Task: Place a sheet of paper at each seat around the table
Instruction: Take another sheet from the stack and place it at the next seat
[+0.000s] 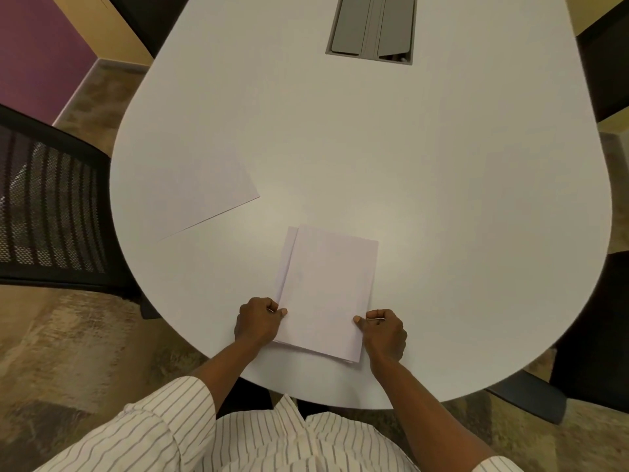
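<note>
Both my hands are on the stack of paper [325, 294], which lies flat on the worktop [442, 199] at its rounded near end, right in front of me. My left hand [258, 323] is curled at the stack's near left edge, thumb pressed on the top sheet and fingers tucked in; my right hand [384, 332] does the same at the near right edge, thumb tip on the paper. So both are closed in a light pinch on the stack rather than lifting it. The sheets are fanned a little: a lower one peeks out along the stack's left side and at its near corner.

As for progress, one single sheet [204, 195] already lies away from the stack, to its far left, angled toward the mesh-backed chair [51, 206] standing at that side of the worktop. I judge that seat served. Nothing else is laid out: the surface to the right of the stack and beyond it, up to the grey cable hatch [372, 27], holds no paper.

Dark shapes at the right edge look like further chairs, though I cannot tell how many seats there are. My own place may count once a sheet stays here. Most of the job seems to remain.
</note>
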Available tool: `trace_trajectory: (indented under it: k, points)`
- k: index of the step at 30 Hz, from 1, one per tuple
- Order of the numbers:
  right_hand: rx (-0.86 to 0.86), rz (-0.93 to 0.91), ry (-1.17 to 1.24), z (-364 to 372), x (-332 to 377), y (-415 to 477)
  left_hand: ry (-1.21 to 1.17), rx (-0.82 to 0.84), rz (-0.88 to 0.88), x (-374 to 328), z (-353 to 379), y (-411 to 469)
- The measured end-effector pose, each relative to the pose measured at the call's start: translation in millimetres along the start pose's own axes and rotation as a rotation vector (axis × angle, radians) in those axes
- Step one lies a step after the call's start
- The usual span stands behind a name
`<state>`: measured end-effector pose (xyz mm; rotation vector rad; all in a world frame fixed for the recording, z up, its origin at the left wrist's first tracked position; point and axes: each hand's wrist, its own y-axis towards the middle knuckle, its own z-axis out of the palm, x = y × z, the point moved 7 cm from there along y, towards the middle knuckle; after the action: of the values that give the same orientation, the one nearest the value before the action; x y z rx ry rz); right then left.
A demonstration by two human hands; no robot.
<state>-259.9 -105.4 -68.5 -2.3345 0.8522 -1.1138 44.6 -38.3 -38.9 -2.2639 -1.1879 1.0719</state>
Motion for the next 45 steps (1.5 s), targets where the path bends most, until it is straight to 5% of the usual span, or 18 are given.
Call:
trace_trajectory:
  k: [21, 32, 45]
  points:
    - [-0.009, -0.127, 0.062, 3.8, 7.7, -28.1, 0.180, -0.164, 0.143, -14.7, -26.8, -12.2]
    - [-0.092, -0.098, 0.256, -3.3, 10.2, -54.7, -0.062, 0.033, 0.129, -6.0, -33.8, 5.9]
    - [0.036, -0.092, 0.478, -42.2, 4.3, -65.4, -0.352, 0.402, 0.081, -35.5, -17.6, 17.8]
